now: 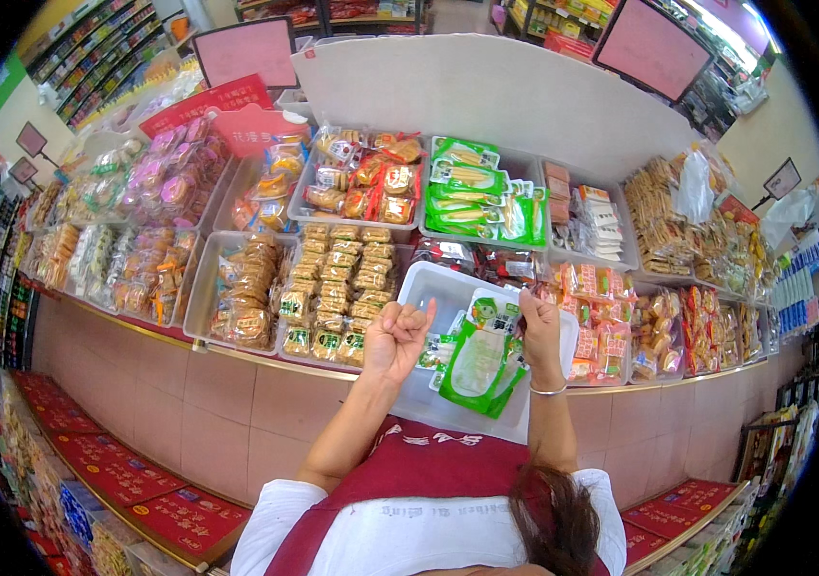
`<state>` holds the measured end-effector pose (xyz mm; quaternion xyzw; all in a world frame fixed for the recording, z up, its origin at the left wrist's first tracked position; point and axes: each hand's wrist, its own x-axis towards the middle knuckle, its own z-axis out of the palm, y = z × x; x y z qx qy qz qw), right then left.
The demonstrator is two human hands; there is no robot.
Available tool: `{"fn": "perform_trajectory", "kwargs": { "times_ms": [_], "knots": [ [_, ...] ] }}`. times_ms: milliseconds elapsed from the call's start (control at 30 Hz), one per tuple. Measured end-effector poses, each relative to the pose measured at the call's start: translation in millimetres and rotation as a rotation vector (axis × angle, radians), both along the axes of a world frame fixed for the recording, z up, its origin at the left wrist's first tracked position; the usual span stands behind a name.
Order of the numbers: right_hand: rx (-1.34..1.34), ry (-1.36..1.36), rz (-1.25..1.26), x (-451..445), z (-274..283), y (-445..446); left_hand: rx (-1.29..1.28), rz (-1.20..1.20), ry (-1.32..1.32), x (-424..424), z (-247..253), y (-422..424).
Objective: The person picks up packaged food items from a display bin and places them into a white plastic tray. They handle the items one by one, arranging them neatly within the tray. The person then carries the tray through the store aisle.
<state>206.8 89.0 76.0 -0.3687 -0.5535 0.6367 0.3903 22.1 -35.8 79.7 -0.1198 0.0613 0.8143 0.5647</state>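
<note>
My right hand [542,333] grips the upper corner of a green-and-white plastic food packet [480,358], which bears writing and hangs over a white plastic tub [418,281]. The packet shows a pale content through its clear window. Behind and below it, more green-and-white packets [435,353] lie in the tub, partly hidden. My left hand [399,337] is over the tub's left side, its fingers curled in and one finger raised, with nothing visible in it. The tub straddles the front edge of the display counter and reaches my dark red apron [445,461].
Clear bins of wrapped snacks line the counter, with stacked biscuit packs [337,288] at left and orange-and-white packs [600,317] at right. Behind the tub, another bin [485,234] holds similar green packets. A white panel [467,93] rises at the back. Red-topped shelving [121,468] stands behind me.
</note>
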Motion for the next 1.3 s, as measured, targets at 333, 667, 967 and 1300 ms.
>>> {"fn": "perform_trajectory", "kwargs": {
  "times_ms": [333,667,967,1300],
  "knots": [
    [-0.019,-0.002,-0.002,1.6,-3.9,1.4,0.010,-0.020,0.057,-0.5,-8.4,-0.9],
    [-0.036,-0.006,-0.035,3.4,-10.8,1.2,-0.265,0.165,0.503,-5.2,-30.1,8.9],
    [0.292,-0.642,-0.040,56.2,-85.9,-11.7,-0.669,0.312,1.808,-33.6,-67.4,35.2],
    [1.044,-1.017,0.618,1.3,-85.7,-32.0,-0.827,-0.239,2.324,-53.1,-125.4,87.7]
  ]
}}
